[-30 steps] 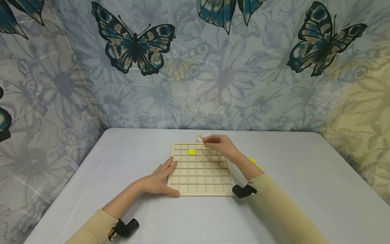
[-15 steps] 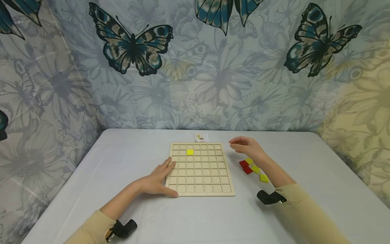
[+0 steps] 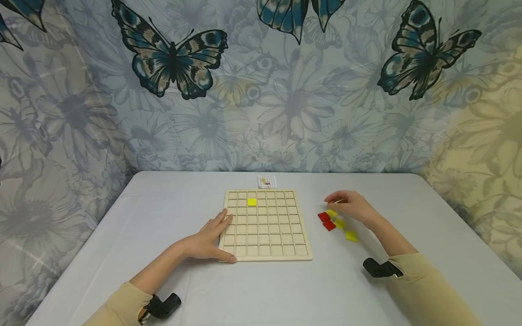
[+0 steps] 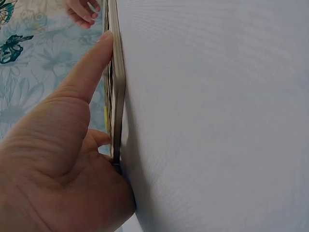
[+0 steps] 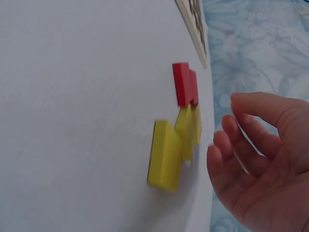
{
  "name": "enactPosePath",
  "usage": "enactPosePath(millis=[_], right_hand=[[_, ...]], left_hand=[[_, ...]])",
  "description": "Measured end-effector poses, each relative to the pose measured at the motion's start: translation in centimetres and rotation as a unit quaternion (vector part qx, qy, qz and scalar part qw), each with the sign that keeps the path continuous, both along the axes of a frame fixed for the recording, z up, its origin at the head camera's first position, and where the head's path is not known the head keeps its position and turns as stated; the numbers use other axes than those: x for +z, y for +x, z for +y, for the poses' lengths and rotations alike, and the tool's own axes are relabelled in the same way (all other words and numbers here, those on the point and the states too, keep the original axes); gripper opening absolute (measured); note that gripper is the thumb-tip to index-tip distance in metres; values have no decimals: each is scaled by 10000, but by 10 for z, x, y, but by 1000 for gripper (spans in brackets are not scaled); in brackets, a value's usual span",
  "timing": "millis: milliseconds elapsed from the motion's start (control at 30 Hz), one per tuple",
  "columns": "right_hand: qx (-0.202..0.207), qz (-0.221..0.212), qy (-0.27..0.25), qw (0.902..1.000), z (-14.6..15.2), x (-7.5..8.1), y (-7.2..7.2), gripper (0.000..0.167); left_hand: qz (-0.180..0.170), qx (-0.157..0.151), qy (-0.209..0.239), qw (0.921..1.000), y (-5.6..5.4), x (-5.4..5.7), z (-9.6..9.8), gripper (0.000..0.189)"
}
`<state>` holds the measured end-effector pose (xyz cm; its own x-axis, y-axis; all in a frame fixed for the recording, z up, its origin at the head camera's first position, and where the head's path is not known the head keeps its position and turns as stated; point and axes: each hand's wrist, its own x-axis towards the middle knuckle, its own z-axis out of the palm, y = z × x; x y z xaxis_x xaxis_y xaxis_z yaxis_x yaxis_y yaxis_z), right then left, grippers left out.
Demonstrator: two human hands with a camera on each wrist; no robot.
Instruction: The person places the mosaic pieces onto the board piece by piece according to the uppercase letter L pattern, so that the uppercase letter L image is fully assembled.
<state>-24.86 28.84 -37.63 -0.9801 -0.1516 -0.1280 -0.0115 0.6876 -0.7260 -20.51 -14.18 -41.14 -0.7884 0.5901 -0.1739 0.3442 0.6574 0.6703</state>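
Observation:
A pale wooden grid board [image 3: 265, 238] lies flat on the table, with one yellow tile [image 3: 252, 202] set in a cell of its second row from the back. Spread along the board's left side, my left hand [image 3: 207, 240] rests on the rim, its thumb at the near corner. My right hand [image 3: 354, 207] hovers over the loose tiles right of the board, fingers loosely bent and holding nothing. Below it are two red tiles [image 3: 328, 225] and three yellow tiles [image 3: 351, 236]. In the right wrist view, the nearest yellow tile [image 5: 164, 157] stands apart from the fingers.
Behind the board lies a small printed card [image 3: 267, 182] with a grid and coloured marks. White cloth covers the table [image 3: 122, 217]. A butterfly-patterned wall covering [image 3: 293, 108] rises past the table's far edge.
My right hand has moved rightward from the back of the board to above the loose tiles, uncovering the card and the red tiles. My left hand keeps its place on the board.

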Motion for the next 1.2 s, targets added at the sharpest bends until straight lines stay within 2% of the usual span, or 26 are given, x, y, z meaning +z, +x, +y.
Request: enactPosePath(millis=[100, 333, 633, 867, 1200], right_hand=[[5, -5, 287, 9996, 4, -2, 2, 33], [180, 8, 461, 9988, 11, -9, 7, 35], [118, 230, 748, 9969, 9, -16, 6, 33], [181, 471, 755, 9959, 6, -16, 8, 32], [-25, 427, 806, 9958, 3, -16, 8, 38]], left_hand=[[4, -19, 10, 10000, 0, 1, -1, 115], [-42, -58, 22, 10000, 0, -1, 0, 115], [-32, -63, 57, 10000, 1, 1, 0, 115], [-54, -43, 59, 10000, 0, 0, 0, 116], [-44, -25, 65, 10000, 0, 2, 0, 115]])
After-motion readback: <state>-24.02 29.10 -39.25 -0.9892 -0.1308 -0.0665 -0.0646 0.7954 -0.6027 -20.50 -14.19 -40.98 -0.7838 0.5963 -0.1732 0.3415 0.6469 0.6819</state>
